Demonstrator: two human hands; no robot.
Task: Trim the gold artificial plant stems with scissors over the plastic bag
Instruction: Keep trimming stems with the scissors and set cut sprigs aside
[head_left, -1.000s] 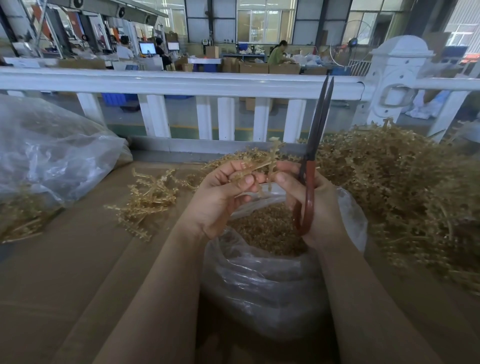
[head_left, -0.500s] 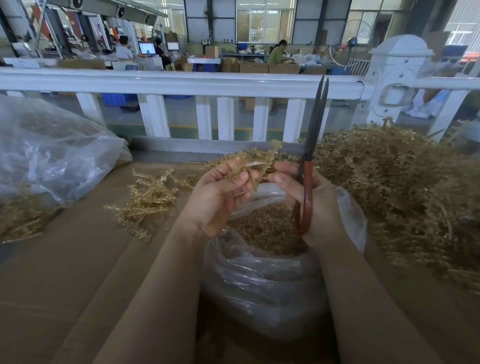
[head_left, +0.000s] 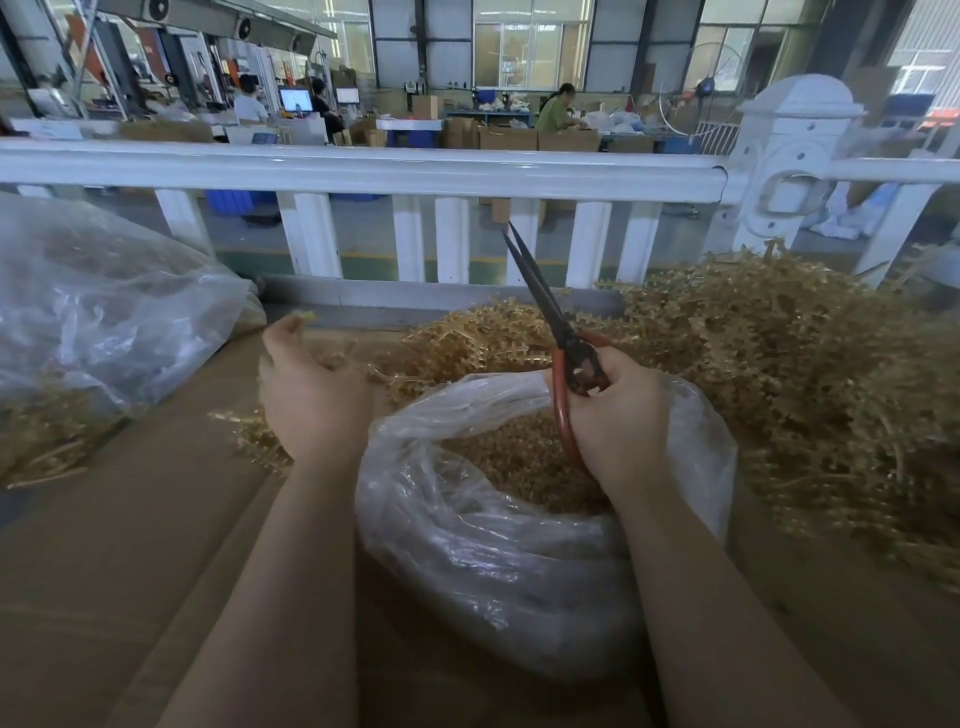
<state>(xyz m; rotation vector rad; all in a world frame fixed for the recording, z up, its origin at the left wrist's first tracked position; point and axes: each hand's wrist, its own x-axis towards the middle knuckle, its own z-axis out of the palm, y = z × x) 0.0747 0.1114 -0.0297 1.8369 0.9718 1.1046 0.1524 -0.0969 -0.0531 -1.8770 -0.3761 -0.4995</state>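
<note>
My right hand (head_left: 621, 415) grips red-handled scissors (head_left: 543, 299) over the open clear plastic bag (head_left: 467, 551). Their dark blades are nearly together and tilt up and to the left. Gold clippings (head_left: 519, 460) fill the bottom of the bag. My left hand (head_left: 311, 397) is off to the left of the bag, above a small heap of gold stems (head_left: 254, 441) on the cardboard. Its fingers are curled, and the tip of a gold stem (head_left: 304, 316) pokes out above them. A big pile of gold artificial plant stems (head_left: 779, 374) lies to the right and behind the bag.
A second, larger clear bag (head_left: 104, 322) with gold stems inside lies at the far left. A white railing (head_left: 363, 171) runs across just behind the cardboard-covered worktop (head_left: 104, 571). Beyond it is a workshop floor with people at benches.
My left hand has carried the stem away from the scissors to the left, over the small heap. My right hand has dropped a little, and the scissors now lean left instead of standing upright.
</note>
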